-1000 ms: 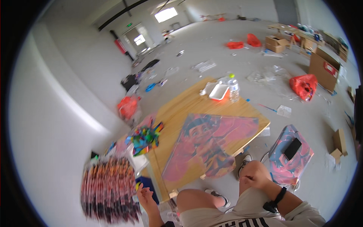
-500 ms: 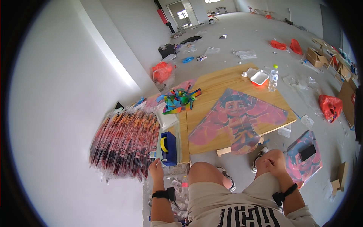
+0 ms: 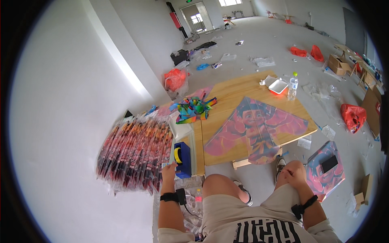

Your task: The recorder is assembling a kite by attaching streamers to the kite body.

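My left hand [image 3: 169, 171] is at the near left side of a blue tape dispenser [image 3: 184, 164] with a yellow roll [image 3: 177, 155]. Its fingers are drawn together by the dispenser's edge; what they pinch, if anything, is too small to make out. Curled closed, my right hand [image 3: 295, 175] rests on my right thigh with nothing visible in it. A kite [image 3: 256, 125] printed with a cartoon figure lies spread on the wooden table [image 3: 227, 95], its lower tip over the front edge. Left of the dispenser lies a large stack of plastic-wrapped kites [image 3: 135, 152].
Rainbow-coloured ribbons [image 3: 194, 108] lie heaped at the table's left. A white-and-red food tray [image 3: 278, 86] and a water bottle [image 3: 292, 86] stand at the back right. Lower right, a printed panel [image 3: 325, 174] carries a black phone-like slab [image 3: 329, 163]. A red bag [image 3: 353, 117] sits on the floor.
My left hand has moved slightly up and inward against the dispenser, its fingers drawing together. My right hand stays on the thigh. The view has shifted a little.
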### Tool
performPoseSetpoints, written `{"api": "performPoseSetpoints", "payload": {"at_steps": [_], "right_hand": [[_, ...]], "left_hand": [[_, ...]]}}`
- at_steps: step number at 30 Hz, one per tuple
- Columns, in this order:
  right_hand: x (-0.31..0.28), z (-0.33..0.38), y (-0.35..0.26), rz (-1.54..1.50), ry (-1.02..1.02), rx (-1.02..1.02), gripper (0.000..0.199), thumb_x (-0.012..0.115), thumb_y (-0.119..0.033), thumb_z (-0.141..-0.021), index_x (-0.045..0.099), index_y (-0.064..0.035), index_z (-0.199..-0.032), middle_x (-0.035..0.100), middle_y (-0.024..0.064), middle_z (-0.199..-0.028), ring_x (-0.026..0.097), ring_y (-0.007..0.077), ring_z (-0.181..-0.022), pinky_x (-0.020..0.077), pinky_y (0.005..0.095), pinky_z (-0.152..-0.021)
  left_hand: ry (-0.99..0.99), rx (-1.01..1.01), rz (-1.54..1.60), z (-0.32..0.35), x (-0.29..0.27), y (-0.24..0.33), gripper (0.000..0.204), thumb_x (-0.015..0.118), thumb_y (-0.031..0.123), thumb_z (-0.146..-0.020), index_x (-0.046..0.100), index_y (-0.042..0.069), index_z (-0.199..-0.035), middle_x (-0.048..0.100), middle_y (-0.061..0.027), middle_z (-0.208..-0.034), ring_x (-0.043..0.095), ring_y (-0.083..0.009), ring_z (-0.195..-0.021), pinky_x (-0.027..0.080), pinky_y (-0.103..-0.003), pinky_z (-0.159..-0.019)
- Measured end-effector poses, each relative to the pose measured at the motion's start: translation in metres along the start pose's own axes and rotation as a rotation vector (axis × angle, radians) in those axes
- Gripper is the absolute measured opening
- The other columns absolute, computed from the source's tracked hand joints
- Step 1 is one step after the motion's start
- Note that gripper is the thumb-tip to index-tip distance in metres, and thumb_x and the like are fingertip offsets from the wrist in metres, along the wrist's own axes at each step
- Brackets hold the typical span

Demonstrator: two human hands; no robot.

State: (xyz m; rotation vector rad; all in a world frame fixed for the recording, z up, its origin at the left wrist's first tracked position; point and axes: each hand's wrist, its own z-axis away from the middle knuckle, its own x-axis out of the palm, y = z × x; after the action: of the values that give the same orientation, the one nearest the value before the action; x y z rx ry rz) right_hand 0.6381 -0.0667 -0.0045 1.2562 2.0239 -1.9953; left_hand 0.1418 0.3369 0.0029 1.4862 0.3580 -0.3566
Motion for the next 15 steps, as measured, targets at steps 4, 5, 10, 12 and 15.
{"api": "performPoseSetpoints", "payload": {"at_steps": [4,5,10,12,15], "right_hand": [[-0.007,-0.003,-0.008,0.028,0.004,0.038,0.012,0.068,-0.009,-0.095,0.076,-0.0019,-0.091,0.070,0.0068,-0.072,0.066,0.0138,-0.063,0.0507,0.0292,-0.059],[-0.007,-0.004,-0.010,0.036,0.007,0.048,0.012,0.068,-0.009,-0.095,0.076,-0.0019,-0.090,0.070,0.0069,-0.072,0.067,0.0138,-0.063,0.0507,0.0291,-0.059],[-0.008,-0.010,0.003,0.059,0.020,-0.003,0.014,0.066,-0.012,-0.095,0.077,-0.0061,-0.089,0.069,0.0048,-0.068,0.066,0.0126,-0.058,0.0500,0.0289,-0.054],[-0.007,-0.011,0.006,0.038,0.011,-0.002,0.013,0.067,-0.011,-0.095,0.077,-0.0051,-0.089,0.069,0.0051,-0.069,0.066,0.0126,-0.059,0.0495,0.0283,-0.055],[-0.007,-0.009,0.014,0.005,-0.005,0.043,0.012,0.068,-0.009,-0.095,0.077,-0.0029,-0.090,0.069,0.0066,-0.070,0.065,0.0136,-0.061,0.0491,0.0284,-0.057]], "left_hand": [[-0.153,-0.147,0.127,0.035,-0.015,0.005,0.031,0.066,0.033,-0.099,0.075,0.003,-0.099,0.067,0.0003,-0.086,0.058,-0.0088,-0.072,0.045,-0.028,-0.061],[-0.182,-0.209,0.151,0.045,-0.019,0.003,0.030,0.066,0.033,-0.099,0.074,0.004,-0.100,0.065,0.0020,-0.084,0.055,-0.0067,-0.069,0.043,-0.027,-0.057],[-0.165,-0.306,0.273,0.064,-0.018,-0.033,0.023,0.069,0.029,-0.097,0.075,0.007,-0.102,0.066,0.0030,-0.083,0.048,-0.0042,-0.061,0.036,-0.023,-0.052],[-0.145,-0.290,0.214,0.063,-0.015,-0.042,0.023,0.071,0.029,-0.096,0.075,0.008,-0.103,0.067,0.0027,-0.084,0.048,-0.0045,-0.059,0.037,-0.023,-0.052],[-0.144,-0.253,0.159,0.057,-0.005,-0.052,0.023,0.070,0.029,-0.097,0.076,0.008,-0.103,0.069,0.0016,-0.082,0.048,-0.0047,-0.059,0.037,-0.022,-0.052]]}}
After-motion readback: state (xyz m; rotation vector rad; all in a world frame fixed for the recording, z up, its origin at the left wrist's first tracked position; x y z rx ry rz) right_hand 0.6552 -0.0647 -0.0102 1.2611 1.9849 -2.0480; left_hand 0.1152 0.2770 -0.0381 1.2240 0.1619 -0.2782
